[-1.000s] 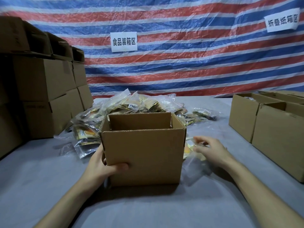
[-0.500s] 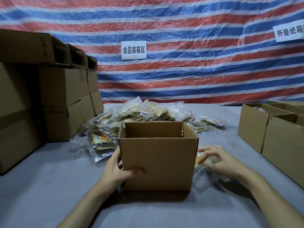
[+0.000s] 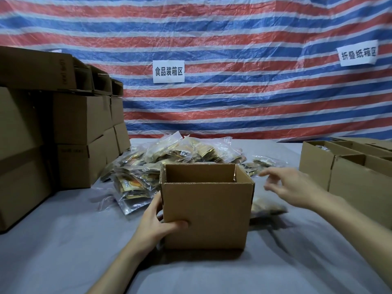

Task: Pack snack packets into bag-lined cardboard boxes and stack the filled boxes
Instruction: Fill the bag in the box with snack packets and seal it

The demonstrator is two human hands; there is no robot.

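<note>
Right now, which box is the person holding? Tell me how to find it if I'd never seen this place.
Under the white paper sign in the middle of the red, white and blue striped tarp lies a pile of clear snack packets. Just in front stands one open brown cardboard box. Only this box stands alone, with the left hand gripping its corner.

Noted cardboard box (image 3: 205,213) upright at centre of grey table (image 3: 63,240), top open, its floor hidden. Gripped at its 8 o'clock corner by left hand (image 3: 154,225), thumb pressed on near face. Found right hand (image 3: 294,187) raised at box's 2 o'clock, fingers loosely spread, motion-blurred, holding nothing. Logged heap of snack packets (image 3: 180,153) at 12 o'clock, plus blurred packet (image 3: 265,206) just beside box at 3 o'clock. Recorded stacked closed boxes (image 3: 78,117) at 9 o'clock, open boxes (image 3: 350,187) at 3 o'clock, striped tarp (image 3: 233,28) with paper signs (image 3: 168,71) behind.
</note>
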